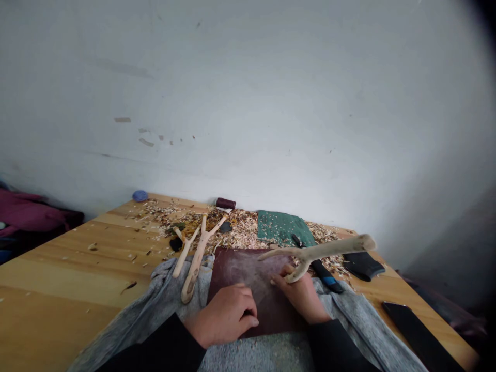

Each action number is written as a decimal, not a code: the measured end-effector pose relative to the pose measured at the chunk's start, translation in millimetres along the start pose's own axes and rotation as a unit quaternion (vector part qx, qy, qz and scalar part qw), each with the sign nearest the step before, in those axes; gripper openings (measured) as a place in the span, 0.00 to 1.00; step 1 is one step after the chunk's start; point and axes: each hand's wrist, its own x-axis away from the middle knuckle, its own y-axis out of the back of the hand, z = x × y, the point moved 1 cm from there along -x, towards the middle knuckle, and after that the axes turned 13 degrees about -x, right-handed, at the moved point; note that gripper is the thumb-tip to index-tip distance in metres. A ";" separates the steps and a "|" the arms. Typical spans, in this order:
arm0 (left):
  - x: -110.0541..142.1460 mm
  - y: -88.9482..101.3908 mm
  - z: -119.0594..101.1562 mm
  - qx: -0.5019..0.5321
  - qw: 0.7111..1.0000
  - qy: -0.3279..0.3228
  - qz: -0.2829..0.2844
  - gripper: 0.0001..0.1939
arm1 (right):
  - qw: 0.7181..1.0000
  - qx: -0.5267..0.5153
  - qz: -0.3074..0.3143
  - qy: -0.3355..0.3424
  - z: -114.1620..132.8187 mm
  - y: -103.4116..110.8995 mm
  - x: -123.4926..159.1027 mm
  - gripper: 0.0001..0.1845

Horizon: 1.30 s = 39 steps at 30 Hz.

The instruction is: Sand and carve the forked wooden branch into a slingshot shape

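My right hand (304, 297) pinches one prong of a pale forked stick (329, 249) between thumb and fingers. The stick's thick end points to the right, and it is held just over a dusty dark-red sheet of sandpaper (236, 268). On the left part of that sheet rests my left hand (227, 312), its fingers loosely bent and the thumb apart, with nothing seen in it. Beneath the sheet lies a grey cloth (263, 354). Two peeled wooden forks, one large (197, 258) and one small (184, 256), lie left of the sandpaper.
Wood shavings (244, 227) cover the back of the wooden table (70, 274). Among them are a green cloth (284, 227) and a dark thread spool (226, 203). A black-and-blue handled tool (327, 278), a black piece (363, 265) and a phone (418, 330) lie right. A wall (248, 103) stands behind.
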 end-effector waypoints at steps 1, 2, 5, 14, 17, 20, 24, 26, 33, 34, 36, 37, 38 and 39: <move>0.0 -0.9 0.5 -0.002 1.000 0.001 0.002 0.01 | 1.000 -0.006 0.024 0.013 5.5 -4.7 3.9 0.14; 0.1 -1.7 0.9 -0.004 1.000 0.002 0.004 0.01 | 0.997 -0.020 0.061 0.030 11.5 -10.3 8.1 0.14; 0.3 -1.5 0.5 -0.006 1.000 0.006 0.007 0.02 | 0.984 -0.082 0.150 0.052 25.4 -24.9 17.9 0.13; 0.4 2.8 -1.7 0.003 1.000 0.000 0.007 0.01 | 1.000 0.021 -0.014 0.006 -2.9 -3.6 -2.5 0.13; 0.4 1.3 -0.5 0.003 1.000 -0.001 0.007 0.01 | 0.999 0.029 -0.008 0.017 -0.8 -1.6 -1.7 0.13; 0.7 -0.2 0.2 -0.003 1.000 0.000 0.008 0.02 | 0.997 0.008 0.055 0.047 14.9 -11.1 8.0 0.12; 0.6 -0.9 0.8 -0.003 1.000 0.013 0.015 0.03 | 0.981 -0.086 0.171 0.045 30.1 -26.5 19.8 0.12; 0.3 -0.7 0.7 -0.003 1.000 0.009 0.015 0.04 | 0.982 -0.097 0.161 0.017 26.8 -27.7 18.4 0.13; -0.3 2.4 -0.8 0.001 1.000 -0.003 0.006 0.04 | 0.998 0.045 -0.048 -0.025 -4.2 0.6 -4.3 0.13; -0.4 2.8 -0.9 0.003 1.000 -0.003 0.006 0.03 | 0.997 0.049 -0.054 -0.027 -4.8 2.9 -5.0 0.13; -0.4 2.9 -1.1 0.006 1.000 -0.002 0.008 0.03 | 0.997 0.052 -0.049 -0.023 -0.7 2.3 -2.8 0.14; -0.4 2.7 -1.0 0.005 1.000 0.000 0.010 0.03 | 0.998 0.046 -0.036 -0.020 3.6 -0.5 -0.1 0.15; -0.4 2.2 -0.8 0.004 1.000 0.001 0.013 0.03 | 0.999 0.028 -0.011 -0.021 8.8 -4.7 3.5 0.15; -0.3 1.7 -0.6 0.003 1.000 0.004 0.014 0.03 | 1.000 0.007 0.018 -0.022 14.7 -9.7 7.6 0.16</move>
